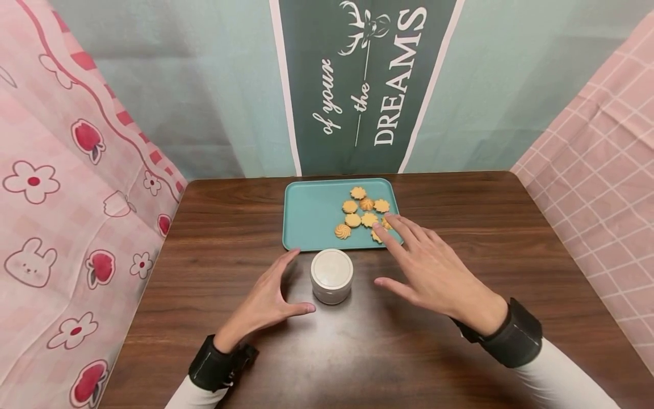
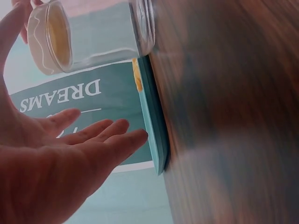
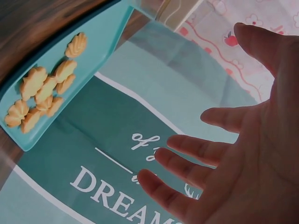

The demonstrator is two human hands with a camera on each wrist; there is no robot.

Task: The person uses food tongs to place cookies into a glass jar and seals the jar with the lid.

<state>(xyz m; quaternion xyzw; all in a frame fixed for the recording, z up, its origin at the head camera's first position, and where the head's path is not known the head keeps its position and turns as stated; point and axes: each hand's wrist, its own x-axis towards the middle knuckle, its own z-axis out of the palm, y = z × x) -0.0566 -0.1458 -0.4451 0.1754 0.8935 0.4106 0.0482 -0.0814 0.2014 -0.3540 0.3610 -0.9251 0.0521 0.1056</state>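
Note:
A small clear jar with a white lid (image 1: 331,275) stands on the dark wooden table just in front of a teal tray (image 1: 311,218). Several golden cookies (image 1: 364,215) lie on the tray's right half. My left hand (image 1: 273,298) is spread open just left of the jar, not touching it; the left wrist view shows the jar (image 2: 88,35) beyond my straight fingers (image 2: 110,140). My right hand (image 1: 426,267) hovers open to the jar's right, its fingertips over the tray's near right corner by the cookies (image 3: 44,91).
A green "DREAMS" banner (image 1: 365,79) hangs behind the table. Pink patterned cloth (image 1: 61,187) drapes on the left and pink checked cloth (image 1: 598,182) on the right. Bare tabletop (image 1: 357,352) lies near me.

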